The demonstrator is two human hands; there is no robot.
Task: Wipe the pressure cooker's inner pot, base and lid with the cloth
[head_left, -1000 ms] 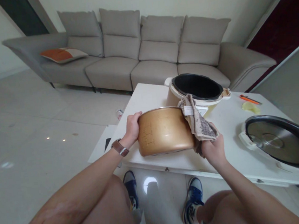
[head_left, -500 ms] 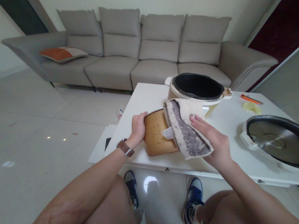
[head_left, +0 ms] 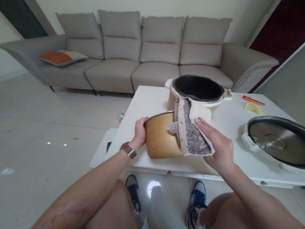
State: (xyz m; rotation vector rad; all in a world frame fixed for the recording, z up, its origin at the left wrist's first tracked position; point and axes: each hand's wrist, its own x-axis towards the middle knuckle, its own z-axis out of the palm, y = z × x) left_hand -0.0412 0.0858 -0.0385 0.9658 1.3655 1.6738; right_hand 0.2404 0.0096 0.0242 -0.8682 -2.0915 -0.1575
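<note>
A gold inner cooking pot (head_left: pixel 161 138) is tipped on its side over the near edge of the white table. My left hand (head_left: pixel 140 133) grips its left rim, thumb on top. A folded cream and grey-brown towel (head_left: pixel 193 134) covers the pot's right part, its small white tag sticking out to the left. My right hand (head_left: pixel 218 144) is closed on the towel and presses it against the pot; the lower fingers are hidden behind the cloth. Just behind stands the cream cooker body (head_left: pixel 175 90) with a dark interior.
The detached cooker lid (head_left: pixel 275 142) lies inner side up on the right of the white table (head_left: pixel 148 97). Near it are an orange utility knife (head_left: pixel 252 100) and a yellowish translucent piece (head_left: pixel 253 108). A grey sofa (head_left: pixel 159 70) with an orange cushion (head_left: pixel 60 57) stands behind.
The pot has turned in my left hand, so its embossed marks have shifted left toward the fingers. The towel has moved slightly with my right hand and its folds have changed.
</note>
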